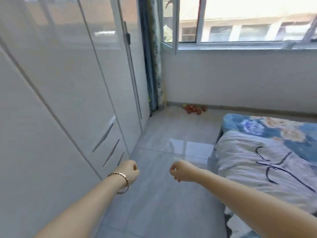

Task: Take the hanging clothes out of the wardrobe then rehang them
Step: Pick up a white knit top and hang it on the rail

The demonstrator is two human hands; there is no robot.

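A tall white glossy wardrobe (56, 93) fills the left side, all its doors closed, with slanted handle slots low on the drawer fronts. No hanging clothes show. My left hand (130, 172), with a bracelet on its wrist, hovers over the floor close to the wardrobe's lower corner, fingers curled and holding nothing. My right hand (181, 171) hangs a little to its right, fingers also curled in, nothing in it. Both hands are apart from the wardrobe and from each other.
A bed (257, 162) with a pale quilt and a blue floral cover stands at the right. Grey floor tiles (164, 138) run between bed and wardrobe. Several red fruits (194, 109) lie by the far wall. A blue curtain (152, 66) hangs beside an open window (240, 23).
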